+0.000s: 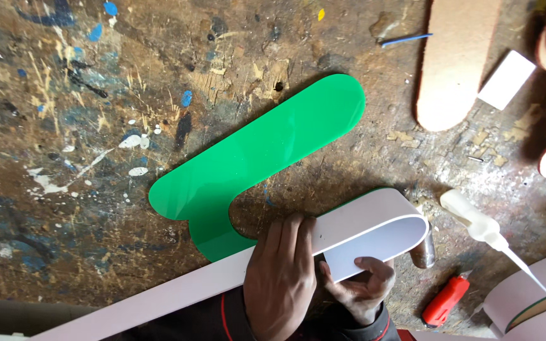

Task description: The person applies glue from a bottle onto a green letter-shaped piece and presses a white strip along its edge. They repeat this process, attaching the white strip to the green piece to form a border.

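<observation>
Left hand (279,278) presses flat on white strip (361,224) | right hand (358,287) pinches its curled end | green plastic shape (254,158) beneath, near bench (64,221) front edge | red cutter (445,301) right.

Our left hand (279,278) lies palm down at the near edge of the scene, back of the hand up, fingers (289,235) together and stretched toward the far side, pressing flat. Our right hand (358,292) sits just to its right, turned partly on its side, fingers (374,268) curled in and thumb bent, pinching. The two hands nearly touch. Both wrists run off the near edge in dark sleeves (222,316) with red trim.
</observation>
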